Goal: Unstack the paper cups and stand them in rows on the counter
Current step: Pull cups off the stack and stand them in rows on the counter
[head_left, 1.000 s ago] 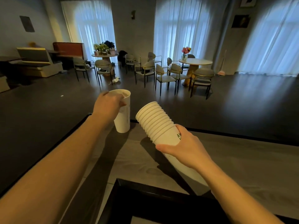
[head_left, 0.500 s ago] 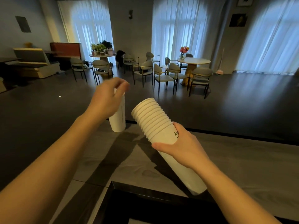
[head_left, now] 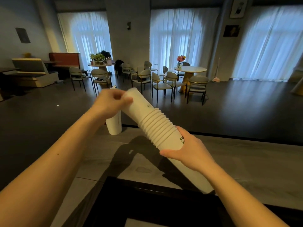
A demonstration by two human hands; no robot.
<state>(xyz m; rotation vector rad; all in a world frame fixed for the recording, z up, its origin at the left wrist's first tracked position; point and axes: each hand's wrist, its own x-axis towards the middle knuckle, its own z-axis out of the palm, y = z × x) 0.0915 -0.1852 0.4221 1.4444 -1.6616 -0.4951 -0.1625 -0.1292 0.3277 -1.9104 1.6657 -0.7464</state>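
Note:
My right hand (head_left: 188, 151) grips a tilted stack of white paper cups (head_left: 160, 130) around its lower part, rims pointing up and left. My left hand (head_left: 111, 102) pinches the rim of the top cup (head_left: 139, 102), which is pulled partway out of the stack. One single white cup (head_left: 114, 126) stands upright near the far left corner of the grey counter (head_left: 246, 161), just behind and below my left hand, which hides its upper part.
A black recessed panel (head_left: 147, 202) lies at the counter's near edge below my arms. The counter's far edge drops off to a dark floor. Tables and chairs (head_left: 164, 79) stand far across the room.
My left hand let go of the single cup standing on the counter, moved right and took hold of the top cup's rim. That cup has slid partway out of the stack.

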